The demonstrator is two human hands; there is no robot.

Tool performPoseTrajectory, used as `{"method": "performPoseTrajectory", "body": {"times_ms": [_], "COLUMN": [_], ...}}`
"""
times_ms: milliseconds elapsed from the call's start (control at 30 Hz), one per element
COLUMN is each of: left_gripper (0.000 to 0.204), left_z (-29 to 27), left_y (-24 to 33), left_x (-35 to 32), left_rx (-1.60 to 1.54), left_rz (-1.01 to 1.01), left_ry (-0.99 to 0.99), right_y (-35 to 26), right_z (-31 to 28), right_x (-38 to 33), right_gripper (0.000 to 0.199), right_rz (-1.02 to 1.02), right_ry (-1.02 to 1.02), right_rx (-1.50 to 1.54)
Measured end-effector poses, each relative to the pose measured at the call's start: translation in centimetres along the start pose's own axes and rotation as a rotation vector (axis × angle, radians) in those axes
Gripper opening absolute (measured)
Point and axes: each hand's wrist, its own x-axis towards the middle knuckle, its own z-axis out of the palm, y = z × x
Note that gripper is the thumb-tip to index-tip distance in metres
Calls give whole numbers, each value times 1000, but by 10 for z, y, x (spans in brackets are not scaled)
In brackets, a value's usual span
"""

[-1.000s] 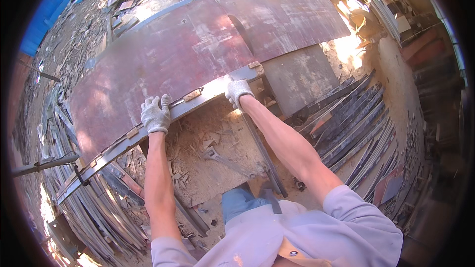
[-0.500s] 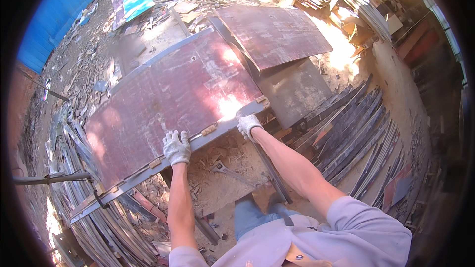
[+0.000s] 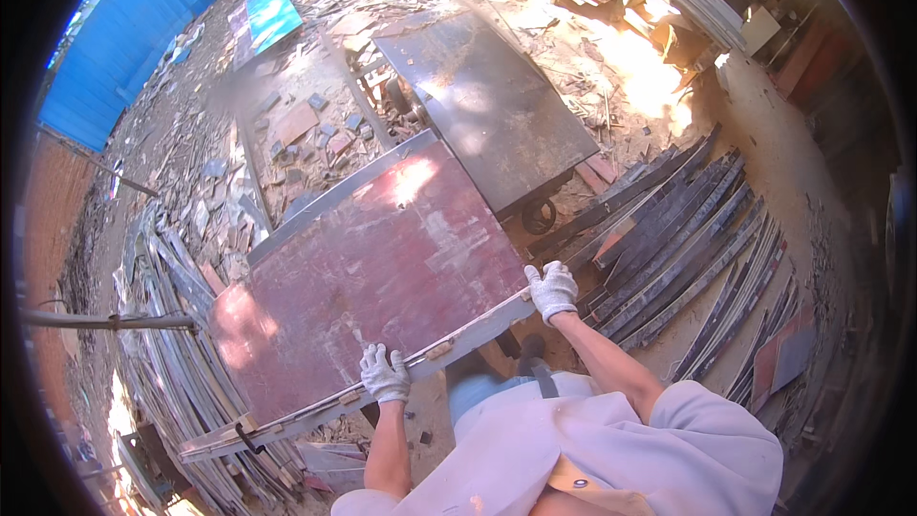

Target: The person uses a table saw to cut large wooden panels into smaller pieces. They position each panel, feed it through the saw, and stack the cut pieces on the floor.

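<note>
A worn reddish-brown plywood panel [image 3: 373,277] lies in front of me, sunlit in patches. A straight grey rail [image 3: 468,336] runs along its near edge, with small wood blocks on it. My left hand [image 3: 385,375], in a whitish work glove, rests on the near edge with its fingers spread over the panel's face. My right hand [image 3: 551,290], gloved alike, is at the panel's near right corner, by the end of the rail, fingers partly apart. A black hook-shaped piece [image 3: 250,440] sits on the rail toward its left end.
A dark, dusty tabletop [image 3: 487,115] stands beyond the panel, a small wheel [image 3: 539,216] under it. Dark strips [image 3: 659,239] are piled at right, long strips [image 3: 167,315] at left. A pole [image 3: 110,321] juts in from the left. Wood scraps litter the ground toward a blue fence [image 3: 124,48].
The second reddish panel on the far tabletop no longer shows, leaving its dark top visible. My right hand has moved right, to the corner. The near panel sits lower in view.
</note>
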Motion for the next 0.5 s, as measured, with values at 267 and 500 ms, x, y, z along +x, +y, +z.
{"method": "performPoseTrajectory", "body": {"times_ms": [267, 500], "left_gripper": [54, 90], "left_z": [-23, -53], "left_y": [35, 96], "left_x": [-18, -2], "left_rx": [-43, -170], "left_rz": [-222, -1470], "left_ry": [-134, 436], "right_y": [-41, -30], "right_z": [-32, -58], "right_x": [62, 84], "right_gripper": [85, 52], "right_rz": [44, -47], "right_ry": [-485, -791], "right_rx": [-53, 490]}}
